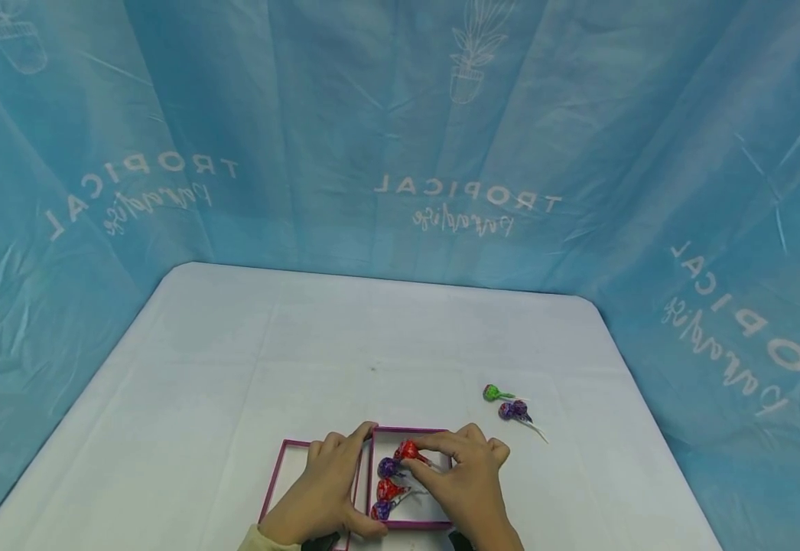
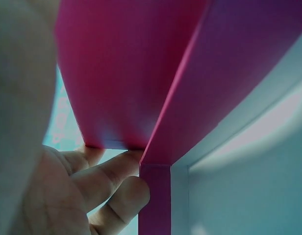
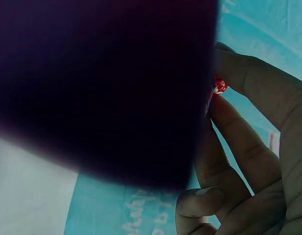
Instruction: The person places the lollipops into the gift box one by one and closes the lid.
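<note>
An open box (image 1: 417, 526) with a magenta rim and white inside stands at the table's front. My left hand (image 1: 324, 486) grips its left side, thumb at the near corner and fingertips at the far corner. In the left wrist view, fingers bend around the magenta wall (image 2: 155, 196). My right hand (image 1: 465, 474) reaches into the box and pinches a red-wrapped lollipop (image 1: 405, 448) between thumb and forefinger. Below it in a column lie a purple lollipop (image 1: 388, 467), another red lollipop (image 1: 388, 490) and another purple lollipop (image 1: 381, 510). A dark box wall (image 3: 102, 98) fills much of the right wrist view.
A second magenta-edged box part (image 1: 278, 474) lies left, partly under my left forearm. Right of the box, a green lollipop (image 1: 492, 392) and purple lollipops (image 1: 514, 411) lie on the white table (image 1: 304, 344). Blue curtains (image 1: 345, 138) surround the table's back and sides.
</note>
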Demonstrator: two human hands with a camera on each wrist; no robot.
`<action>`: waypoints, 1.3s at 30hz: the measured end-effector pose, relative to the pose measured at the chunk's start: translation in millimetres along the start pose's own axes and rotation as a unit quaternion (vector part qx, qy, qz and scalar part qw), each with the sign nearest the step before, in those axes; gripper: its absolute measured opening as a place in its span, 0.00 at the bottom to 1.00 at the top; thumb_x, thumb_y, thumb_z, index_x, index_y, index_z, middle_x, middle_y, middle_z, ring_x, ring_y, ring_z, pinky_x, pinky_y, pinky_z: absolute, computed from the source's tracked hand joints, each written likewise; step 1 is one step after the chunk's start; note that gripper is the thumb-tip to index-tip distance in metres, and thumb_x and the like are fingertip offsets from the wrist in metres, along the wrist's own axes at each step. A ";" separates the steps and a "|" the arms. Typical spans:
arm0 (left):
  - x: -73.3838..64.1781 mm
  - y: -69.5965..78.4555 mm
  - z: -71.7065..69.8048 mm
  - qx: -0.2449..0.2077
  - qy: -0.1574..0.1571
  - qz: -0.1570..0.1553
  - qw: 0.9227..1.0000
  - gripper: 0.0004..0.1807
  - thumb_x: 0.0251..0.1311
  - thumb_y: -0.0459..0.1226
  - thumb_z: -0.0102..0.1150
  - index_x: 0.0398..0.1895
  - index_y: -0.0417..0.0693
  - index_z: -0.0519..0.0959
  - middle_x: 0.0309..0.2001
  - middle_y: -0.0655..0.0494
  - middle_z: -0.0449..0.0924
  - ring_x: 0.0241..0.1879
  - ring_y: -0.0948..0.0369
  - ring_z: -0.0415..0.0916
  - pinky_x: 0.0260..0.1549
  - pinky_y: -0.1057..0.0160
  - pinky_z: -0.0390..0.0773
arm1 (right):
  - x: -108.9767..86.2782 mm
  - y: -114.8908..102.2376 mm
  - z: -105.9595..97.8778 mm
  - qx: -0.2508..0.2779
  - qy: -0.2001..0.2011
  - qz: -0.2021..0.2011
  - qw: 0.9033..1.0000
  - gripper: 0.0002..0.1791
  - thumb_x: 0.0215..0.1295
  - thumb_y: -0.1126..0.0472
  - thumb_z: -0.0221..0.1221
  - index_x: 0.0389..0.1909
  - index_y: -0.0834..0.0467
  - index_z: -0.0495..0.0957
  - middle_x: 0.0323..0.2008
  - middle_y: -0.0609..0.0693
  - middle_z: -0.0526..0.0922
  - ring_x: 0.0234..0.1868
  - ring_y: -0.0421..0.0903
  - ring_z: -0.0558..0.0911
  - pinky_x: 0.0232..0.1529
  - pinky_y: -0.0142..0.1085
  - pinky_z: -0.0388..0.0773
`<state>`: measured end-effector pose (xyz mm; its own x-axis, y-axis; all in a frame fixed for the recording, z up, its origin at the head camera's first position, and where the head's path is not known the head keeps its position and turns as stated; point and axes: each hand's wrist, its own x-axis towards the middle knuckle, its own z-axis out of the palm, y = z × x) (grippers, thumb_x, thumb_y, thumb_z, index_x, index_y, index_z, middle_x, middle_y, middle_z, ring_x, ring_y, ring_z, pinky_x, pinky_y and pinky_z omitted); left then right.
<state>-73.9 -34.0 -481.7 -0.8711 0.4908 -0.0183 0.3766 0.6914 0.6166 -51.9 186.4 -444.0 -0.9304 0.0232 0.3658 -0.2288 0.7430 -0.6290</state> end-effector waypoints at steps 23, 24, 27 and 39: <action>-0.5 -0.5 0.0 0.009 -0.010 0.003 1.000 0.76 0.26 0.72 0.75 0.78 0.43 0.52 0.51 0.47 0.73 0.50 0.54 0.64 0.43 0.51 0.59 | -15.7 -7.4 23.3 -0.059 -0.063 -0.044 0.995 0.15 0.38 0.46 0.80 0.31 0.37 0.90 0.28 0.28 0.85 0.31 0.32 0.61 0.41 0.48 0.46; -0.4 -0.6 0.1 0.010 -0.010 0.003 1.000 0.76 0.26 0.72 0.75 0.78 0.43 0.52 0.51 0.48 0.73 0.50 0.55 0.64 0.44 0.51 0.59 | -15.7 -7.4 23.6 -0.063 -0.068 -0.041 0.995 0.15 0.38 0.46 0.80 0.31 0.37 0.90 0.27 0.28 0.85 0.31 0.32 0.61 0.42 0.48 0.46; -1.0 -0.9 -0.3 0.011 -0.007 0.004 1.000 0.77 0.26 0.72 0.75 0.78 0.42 0.52 0.50 0.49 0.73 0.49 0.55 0.64 0.43 0.51 0.59 | -15.6 -7.0 25.4 -0.067 -0.083 -0.034 0.994 0.14 0.39 0.46 0.80 0.31 0.37 0.90 0.27 0.28 0.84 0.31 0.32 0.61 0.42 0.48 0.46; -1.4 0.5 1.6 0.017 0.011 0.012 1.000 0.75 0.27 0.70 0.77 0.77 0.41 0.54 0.48 0.53 0.72 0.46 0.59 0.62 0.43 0.54 0.58 | -17.2 -1.8 26.5 -0.074 -0.127 -0.006 0.989 0.13 0.40 0.45 0.79 0.31 0.37 0.90 0.27 0.29 0.84 0.31 0.33 0.60 0.44 0.51 0.46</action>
<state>-71.9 -33.5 -482.6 -0.8679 0.4965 0.0142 0.4082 0.6968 0.5897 -43.0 167.0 -467.4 -0.9742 -0.1403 0.1770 -0.2129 0.8324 -0.5117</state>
